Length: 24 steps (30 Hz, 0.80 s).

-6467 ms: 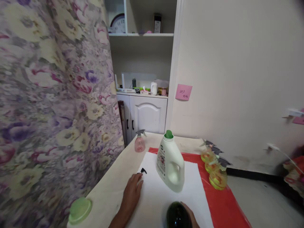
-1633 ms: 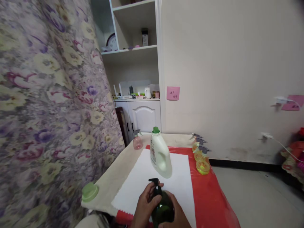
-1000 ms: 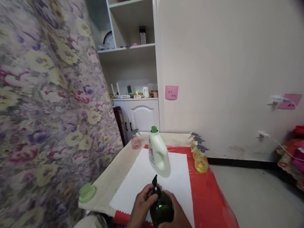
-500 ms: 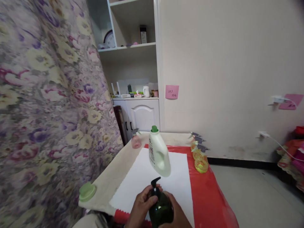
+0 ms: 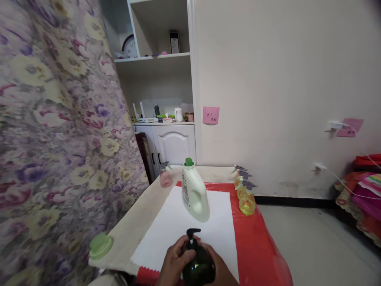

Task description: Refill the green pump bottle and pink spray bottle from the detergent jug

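Note:
A dark green pump bottle [image 5: 199, 267] with a black pump head stands upright between my hands at the near edge of the table. My left hand [image 5: 176, 260] grips the collar under the pump, thumb across its front. Wrapped round the bottle's right side is my right hand [image 5: 219, 265], its fingertips partly hidden behind the bottle. Just beyond, a pale green detergent jug [image 5: 195, 194] with a green spout and no cap on top rests on a white cloth [image 5: 160, 234]. A light green cap [image 5: 100, 246] lies at the table's left corner.
On the table's far left is a pink spray bottle [image 5: 166, 177]. Several yellow spray bottles [image 5: 247, 203] line the right side on a red sheet [image 5: 253, 242]. A floral curtain [image 5: 65, 139] hangs close on the left; a white cabinet [image 5: 175, 143] stands behind.
The pump head has turned, its nozzle now pointing right. Both hands keep hold of the bottle. The whole view has shifted slightly, so the scene sits further left.

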Available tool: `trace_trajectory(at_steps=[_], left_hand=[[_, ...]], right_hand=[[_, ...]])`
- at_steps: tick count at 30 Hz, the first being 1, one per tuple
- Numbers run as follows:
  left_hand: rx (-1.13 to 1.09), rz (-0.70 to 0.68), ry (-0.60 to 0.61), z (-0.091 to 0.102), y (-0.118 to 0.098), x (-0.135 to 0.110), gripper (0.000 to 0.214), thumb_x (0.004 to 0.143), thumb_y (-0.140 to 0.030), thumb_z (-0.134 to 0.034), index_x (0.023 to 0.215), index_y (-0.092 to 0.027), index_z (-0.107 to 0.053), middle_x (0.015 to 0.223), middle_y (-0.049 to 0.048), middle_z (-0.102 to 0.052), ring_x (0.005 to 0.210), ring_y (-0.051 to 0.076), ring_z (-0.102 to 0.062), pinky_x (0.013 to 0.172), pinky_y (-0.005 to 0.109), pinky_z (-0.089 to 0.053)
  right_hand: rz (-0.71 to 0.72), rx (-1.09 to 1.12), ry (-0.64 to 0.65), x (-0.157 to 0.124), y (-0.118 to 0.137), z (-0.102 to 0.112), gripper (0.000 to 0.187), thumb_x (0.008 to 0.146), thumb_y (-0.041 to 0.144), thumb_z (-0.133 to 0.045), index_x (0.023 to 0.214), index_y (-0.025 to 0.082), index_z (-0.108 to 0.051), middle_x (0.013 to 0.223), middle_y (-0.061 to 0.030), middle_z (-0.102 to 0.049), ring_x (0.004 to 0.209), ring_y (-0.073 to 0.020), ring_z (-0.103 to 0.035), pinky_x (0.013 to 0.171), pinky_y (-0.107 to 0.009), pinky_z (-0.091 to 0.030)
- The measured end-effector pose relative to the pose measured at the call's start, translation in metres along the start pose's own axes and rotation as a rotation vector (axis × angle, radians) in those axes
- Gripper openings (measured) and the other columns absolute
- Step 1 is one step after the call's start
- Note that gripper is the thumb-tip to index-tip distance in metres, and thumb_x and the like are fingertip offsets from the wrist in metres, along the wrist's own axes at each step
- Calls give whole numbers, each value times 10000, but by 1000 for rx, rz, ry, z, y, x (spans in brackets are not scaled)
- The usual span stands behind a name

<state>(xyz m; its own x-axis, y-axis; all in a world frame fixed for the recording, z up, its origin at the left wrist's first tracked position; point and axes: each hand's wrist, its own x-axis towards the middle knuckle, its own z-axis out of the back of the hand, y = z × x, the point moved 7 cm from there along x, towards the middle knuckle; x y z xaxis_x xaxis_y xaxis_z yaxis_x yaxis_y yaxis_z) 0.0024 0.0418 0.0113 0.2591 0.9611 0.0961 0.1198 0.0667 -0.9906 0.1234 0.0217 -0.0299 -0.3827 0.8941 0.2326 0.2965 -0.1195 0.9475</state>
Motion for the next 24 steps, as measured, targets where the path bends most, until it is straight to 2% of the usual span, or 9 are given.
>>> trace_trajectory(at_steps=[3,5,7,10,12,14,19,21,24], left_hand=[[-84,18,77,-4,2,-2,462,663,-467,-761,1032,-197,-692,951,67,-751,908,270,-667,791,337,-495],[-102,25,63,-4,3,-3,480,686,-471,-745,1079,-205,-672,982,76,-747,949,276,-661,828,356,-491],[-72,3,-14,-1,2,-3,460,685,-450,-752,1070,-212,-667,1004,78,-742,993,283,-648,859,361,-484],[44,-36,-186,4,-2,-5,321,678,-386,-763,936,-211,-686,960,60,-741,981,272,-643,864,338,-476],[107,-39,-230,4,-5,-6,253,704,-374,-739,886,-206,-692,917,50,-741,939,259,-645,849,327,-476],[111,-40,-183,0,-8,-5,261,716,-388,-726,897,-202,-702,907,49,-743,923,256,-647,834,323,-477],[-77,34,43,-8,-13,-3,454,654,-508,-753,961,-176,-714,900,80,-756,854,267,-674,772,343,-494],[-92,62,38,-8,-13,-4,497,658,-523,-746,1009,-174,-704,940,96,-758,890,276,-674,807,365,-492],[-35,46,-90,-6,-9,-7,482,676,-482,-746,1058,-196,-679,1031,100,-749,969,280,-658,853,370,-488]], right_hand=[[-16,44,102,-1,13,-10,952,454,469,-873,1296,250,-484,1313,-91,-566,1238,-347,-494,1044,-484,-350],[-19,56,108,0,13,-12,961,457,491,-867,1301,247,-478,1315,-93,-565,1237,-349,-496,1034,-487,-364],[-3,50,55,2,4,-9,1014,415,510,-873,1305,247,-464,1289,-93,-582,1225,-354,-504,1027,-500,-371],[42,-18,-69,3,-14,2,1043,362,495,-888,1285,252,-467,1280,-98,-581,1226,-364,-495,1050,-524,-337],[58,-40,-118,2,-19,8,1035,361,496,-886,1279,257,-471,1293,-101,-568,1240,-369,-477,1058,-533,-324],[57,-15,-99,2,-15,7,1031,364,508,-884,1277,259,-476,1293,-96,-570,1243,-367,-475,1049,-526,-337],[-27,76,128,1,12,-13,896,473,457,-873,1265,243,-511,1233,-64,-629,1174,-330,-552,1020,-467,-384],[-20,103,123,2,15,-15,890,468,447,-877,1256,244,-517,1224,-57,-637,1166,-333,-559,1003,-465,-403],[52,159,77,4,9,-14,952,433,447,-885,1274,251,-484,1256,-71,-621,1177,-348,-551,981,-487,-423]])
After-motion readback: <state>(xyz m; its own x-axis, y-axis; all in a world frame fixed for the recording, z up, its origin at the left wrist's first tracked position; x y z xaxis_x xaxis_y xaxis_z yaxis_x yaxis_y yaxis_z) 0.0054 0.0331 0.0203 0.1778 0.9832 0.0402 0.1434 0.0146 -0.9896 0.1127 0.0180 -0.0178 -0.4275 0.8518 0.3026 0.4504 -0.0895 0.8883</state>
